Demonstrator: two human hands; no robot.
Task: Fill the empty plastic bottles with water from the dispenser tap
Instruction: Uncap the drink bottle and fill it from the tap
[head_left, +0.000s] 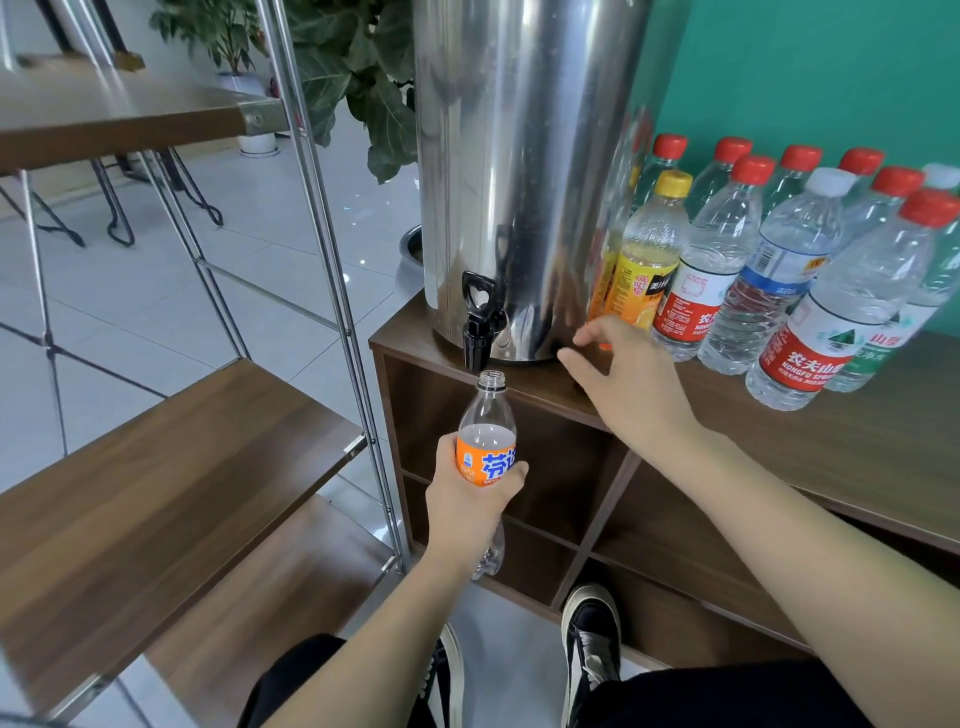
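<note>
The left hand (470, 499) is wrapped around an uncapped clear plastic bottle with an orange label (487, 447), holding it upright with its mouth just under the black tap (480, 325) of the tall steel dispenser (524, 171). The right hand (621, 376) hovers with fingers spread, empty, over the brown wooden desk (831, 457), near the capped bottles (779, 270).
</note>
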